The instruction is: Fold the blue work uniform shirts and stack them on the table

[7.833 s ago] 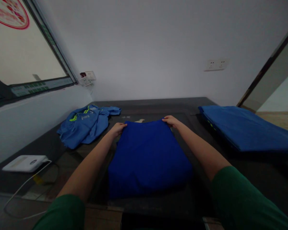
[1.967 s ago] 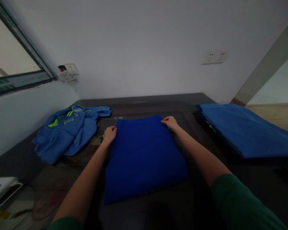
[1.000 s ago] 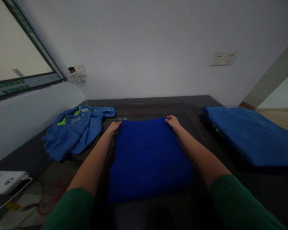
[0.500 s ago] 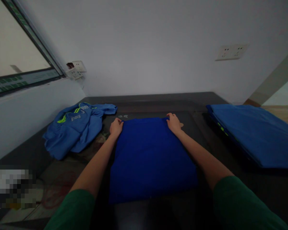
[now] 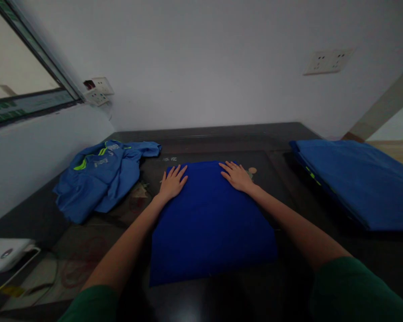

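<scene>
Left hand point(image 5: 173, 183) and right hand point(image 5: 237, 177) press flat, splayed apart and clamped on nothing, over the far corners of the deep-blue cloth point(image 5: 213, 223): I have them at its 11 and 1 o'clock. From them the cloth runs toward 6, its long axis seemingly 12 to 6, neither hand clearly nearer. Beyond it on the worktop point(image 5: 218, 145), a crumpled blue shirt point(image 5: 102, 179) lies near 10 o'clock, folded blue fabric point(image 5: 359, 183) between 2 and 3.
</scene>
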The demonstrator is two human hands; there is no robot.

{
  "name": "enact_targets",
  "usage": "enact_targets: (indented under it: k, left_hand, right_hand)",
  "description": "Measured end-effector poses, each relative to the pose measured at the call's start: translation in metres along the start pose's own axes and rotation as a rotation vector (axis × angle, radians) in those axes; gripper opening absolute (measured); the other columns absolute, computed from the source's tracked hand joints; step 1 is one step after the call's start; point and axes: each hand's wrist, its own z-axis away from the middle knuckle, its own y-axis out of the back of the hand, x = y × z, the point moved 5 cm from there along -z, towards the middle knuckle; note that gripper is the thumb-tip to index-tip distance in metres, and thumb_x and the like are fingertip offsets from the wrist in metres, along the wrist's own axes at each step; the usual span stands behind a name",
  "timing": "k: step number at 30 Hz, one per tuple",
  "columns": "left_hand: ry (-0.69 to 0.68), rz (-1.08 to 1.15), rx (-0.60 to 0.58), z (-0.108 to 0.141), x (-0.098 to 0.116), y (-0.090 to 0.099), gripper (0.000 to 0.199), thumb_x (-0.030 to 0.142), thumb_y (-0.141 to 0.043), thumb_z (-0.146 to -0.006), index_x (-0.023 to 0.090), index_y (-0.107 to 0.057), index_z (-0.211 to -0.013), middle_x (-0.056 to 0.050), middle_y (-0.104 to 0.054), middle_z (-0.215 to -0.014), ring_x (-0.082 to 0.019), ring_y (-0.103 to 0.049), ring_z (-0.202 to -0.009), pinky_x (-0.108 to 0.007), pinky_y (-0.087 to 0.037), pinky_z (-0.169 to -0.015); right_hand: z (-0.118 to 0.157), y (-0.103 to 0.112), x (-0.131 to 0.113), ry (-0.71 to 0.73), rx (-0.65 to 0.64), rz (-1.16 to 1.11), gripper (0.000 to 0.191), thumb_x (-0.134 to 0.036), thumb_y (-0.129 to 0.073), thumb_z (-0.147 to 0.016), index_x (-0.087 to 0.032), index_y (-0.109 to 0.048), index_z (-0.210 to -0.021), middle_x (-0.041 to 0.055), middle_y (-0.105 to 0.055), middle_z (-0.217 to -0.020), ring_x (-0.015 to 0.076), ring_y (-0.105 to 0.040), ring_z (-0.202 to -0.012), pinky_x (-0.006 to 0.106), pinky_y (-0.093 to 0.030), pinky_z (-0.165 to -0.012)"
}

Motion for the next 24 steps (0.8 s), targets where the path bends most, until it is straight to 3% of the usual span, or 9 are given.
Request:
enact_targets:
  k: [4, 8, 11, 13, 17, 20, 24]
  left_hand:
    - [0.018, 0.09, 0.007, -0.007, -0.008, 0.001, 0.052, 0.044, -0.041, -0.094, 0.035, -0.036, -0.144, -0.004, -0.031, -0.154, -0.028, -0.022, -0.143, -0.055, -0.011, -0.114]
    - [0.278, 0.259, 0.182, -0.016, -0.04, 0.02, 0.05, 0.035, -0.053, -0.088, 0.016, -0.051, -0.134, -0.017, -0.042, -0.145, -0.028, -0.038, -0.135, -0.041, -0.03, -0.11]
    - [0.44, 0.378, 0.199, -0.024, -0.065, 0.032, 0.048, 0.036, -0.062, -0.082, 0.008, -0.06, -0.121, -0.02, -0.063, -0.12, -0.029, -0.06, -0.111, -0.036, -0.045, -0.093]
    - [0.473, 0.421, 0.169, -0.031, -0.074, 0.037, 0.039, 0.038, -0.067, -0.076, 0.01, -0.068, -0.104, -0.016, -0.07, -0.098, -0.027, -0.066, -0.092, -0.033, -0.049, -0.078]
    - [0.485, 0.472, 0.191, -0.04, -0.078, 0.04, 0.021, 0.032, -0.072, -0.07, 0.014, -0.069, -0.08, -0.006, -0.069, -0.072, -0.021, -0.064, -0.071, -0.025, -0.044, -0.06]
    - [0.455, 0.524, 0.199, -0.042, -0.074, 0.036, 0.014, 0.028, -0.066, -0.073, 0.014, -0.067, -0.074, -0.002, -0.064, -0.063, -0.015, -0.057, -0.059, -0.022, -0.039, -0.053]
    - [0.378, 0.575, 0.184, -0.041, -0.067, 0.03, 0.019, 0.029, -0.054, -0.083, 0.015, -0.065, -0.076, 0.002, -0.059, -0.06, -0.012, -0.051, -0.053, -0.02, -0.037, -0.052]
  right_hand:
    - [0.002, -0.001, 0.0, -0.006, 0.014, -0.004, 0.051, -0.047, -0.032, -0.098, -0.031, -0.034, -0.146, 0.0085, -0.036, -0.151, 0.0292, -0.028, -0.14, 0.057, -0.023, -0.111]
    - [-0.003, 0.017, 0.006, -0.017, 0.123, -0.077, 0.047, -0.044, -0.04, -0.096, -0.024, -0.045, -0.139, 0.0118, -0.045, -0.143, 0.0275, -0.037, -0.135, 0.049, -0.032, -0.108]
    - [-0.011, 0.035, 0.03, -0.219, 0.252, -0.076, 0.043, -0.039, -0.045, -0.093, -0.015, -0.052, -0.128, 0.0178, -0.059, -0.123, 0.0291, -0.051, -0.119, 0.044, -0.042, -0.097]
    - [-0.016, 0.037, 0.047, -0.389, 0.219, -0.092, 0.042, -0.041, -0.051, -0.09, -0.014, -0.054, -0.123, 0.0179, -0.065, -0.108, 0.03, -0.059, -0.104, 0.044, -0.046, -0.087]
    - [-0.025, 0.025, 0.064, -0.484, 0.157, -0.315, 0.036, -0.032, -0.062, -0.083, -0.021, -0.056, -0.116, 0.0066, -0.067, -0.089, 0.0206, -0.063, -0.081, 0.033, -0.047, -0.074]
    - [-0.03, 0.023, 0.063, -0.399, 0.215, -0.432, 0.032, -0.019, -0.061, -0.08, -0.022, -0.058, -0.112, 0.0009, -0.065, -0.079, 0.0156, -0.06, -0.073, 0.028, -0.045, -0.071]
    - [-0.03, 0.026, 0.058, -0.312, 0.246, -0.445, 0.027, -0.014, -0.055, -0.083, -0.021, -0.061, -0.108, 0.0006, -0.063, -0.077, 0.0147, -0.058, -0.072, 0.027, -0.044, -0.072]
